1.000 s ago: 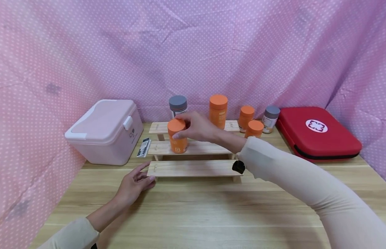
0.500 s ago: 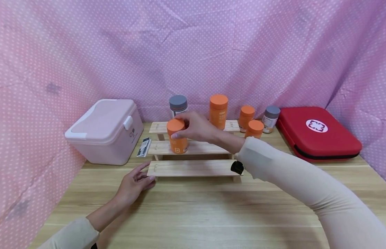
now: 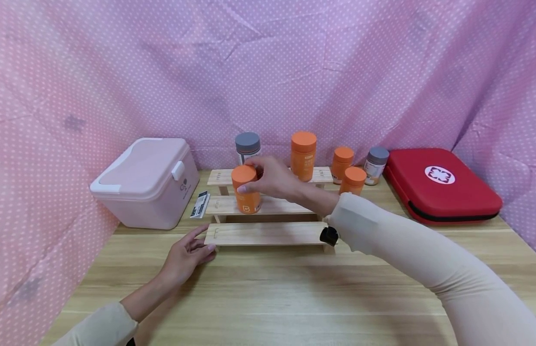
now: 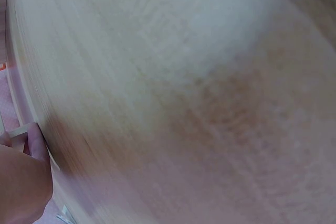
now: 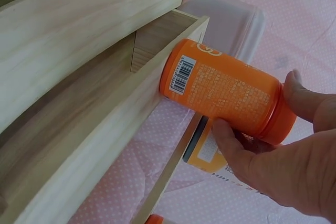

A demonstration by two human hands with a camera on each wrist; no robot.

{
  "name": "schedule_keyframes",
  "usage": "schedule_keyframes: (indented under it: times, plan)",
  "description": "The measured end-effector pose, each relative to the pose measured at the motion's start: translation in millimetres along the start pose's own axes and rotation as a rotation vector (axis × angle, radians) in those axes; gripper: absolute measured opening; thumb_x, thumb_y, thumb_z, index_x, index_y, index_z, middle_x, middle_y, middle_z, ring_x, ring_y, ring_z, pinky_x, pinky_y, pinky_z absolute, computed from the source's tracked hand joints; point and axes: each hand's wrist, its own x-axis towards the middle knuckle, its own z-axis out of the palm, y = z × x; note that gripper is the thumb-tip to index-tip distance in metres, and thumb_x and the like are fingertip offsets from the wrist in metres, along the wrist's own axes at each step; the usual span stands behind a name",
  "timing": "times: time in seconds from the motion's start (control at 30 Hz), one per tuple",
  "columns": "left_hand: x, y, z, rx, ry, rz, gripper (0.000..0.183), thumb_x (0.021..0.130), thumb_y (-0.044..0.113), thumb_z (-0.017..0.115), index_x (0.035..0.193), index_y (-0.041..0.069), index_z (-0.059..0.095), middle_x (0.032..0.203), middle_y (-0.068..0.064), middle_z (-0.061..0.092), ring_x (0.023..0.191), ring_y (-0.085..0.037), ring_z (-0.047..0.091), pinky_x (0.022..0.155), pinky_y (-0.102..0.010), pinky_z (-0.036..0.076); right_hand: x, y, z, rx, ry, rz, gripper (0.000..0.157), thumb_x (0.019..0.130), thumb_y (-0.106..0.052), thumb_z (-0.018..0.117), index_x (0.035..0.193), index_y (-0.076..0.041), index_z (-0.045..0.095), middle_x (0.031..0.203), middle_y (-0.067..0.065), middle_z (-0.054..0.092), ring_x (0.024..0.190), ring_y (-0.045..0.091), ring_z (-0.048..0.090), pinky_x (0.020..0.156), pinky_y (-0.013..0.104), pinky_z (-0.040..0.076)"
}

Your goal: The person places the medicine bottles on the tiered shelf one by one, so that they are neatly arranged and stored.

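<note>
My right hand [image 3: 276,179] grips an orange supplement bottle [image 3: 246,198] by its upper part, thumb on the near side. The bottle is upright at the left of the middle step of a wooden tiered rack [image 3: 272,234]; its base touches that step in the right wrist view, where a barcode faces the camera on the orange bottle [image 5: 220,90]. My left hand [image 3: 183,257] holds the left end of the lowest step between thumb and fingers. In the left wrist view only part of the left hand [image 4: 23,182] shows at the edge.
On the top step stand a grey-capped bottle [image 3: 248,143], partly hidden, and a large orange bottle [image 3: 303,156]. Right of the rack are smaller orange bottles [image 3: 342,163] and a grey-capped bottle [image 3: 375,166]. A red case [image 3: 445,192] lies right; a pink box [image 3: 146,182] stands left.
The orange bottle in my right hand has shifted very slightly left on the middle step. My right wrist has dipped a little. My left hand stays put.
</note>
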Motion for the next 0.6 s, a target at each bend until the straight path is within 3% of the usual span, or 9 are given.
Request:
schedule_keyframes:
  times: [0.13,0.3,0.47,0.6]
  plan:
    - [-0.5,0.2,0.0,-0.004,0.0,-0.002,0.061,0.093,-0.004,0.058,0.148,0.011,0.035,0.116,-0.026,0.061,0.098,-0.023,0.066,0.083,-0.03,0.06,-3.4,0.9,-1.4,0.006,0.015,0.016,0.038,0.078,-0.019,0.083,0.11,-0.009,0.066,0.099,0.002,0.068,0.089,0.016,0.061,0.081,0.027,0.055]
    - [-1.4,0.2,0.3,-0.013,-0.003,-0.004,0.062,0.093,-0.005,0.057,0.149,0.01,0.034,0.118,-0.027,0.06,0.099,-0.026,0.066,0.084,-0.03,0.06,-14.0,5.2,-9.3,0.005,0.015,0.052,0.048,0.077,-0.018,0.083,0.119,-0.006,0.064,0.109,0.007,0.067,0.098,0.02,0.062,0.088,0.029,0.056]
    - [-1.7,0.7,0.1,-0.015,-0.004,-0.009,0.062,0.094,-0.004,0.058,0.149,0.01,0.034,0.117,-0.026,0.061,0.099,-0.025,0.066,0.085,-0.03,0.059,-39.2,12.4,-22.5,-0.06,-0.041,0.096,0.05,0.08,-0.023,0.08,0.123,-0.005,0.061,0.117,0.007,0.063,0.108,0.023,0.059,0.093,0.033,0.055]
    - [-1.5,1.1,-0.1,-0.005,-0.003,-0.011,0.061,0.094,-0.002,0.058,0.149,0.011,0.034,0.115,-0.026,0.061,0.098,-0.025,0.067,0.085,-0.03,0.059,-68.0,23.4,-35.4,-0.079,-0.063,0.049,0.045,0.082,-0.021,0.078,0.122,-0.006,0.061,0.121,0.008,0.062,0.11,0.024,0.059,0.091,0.035,0.057]
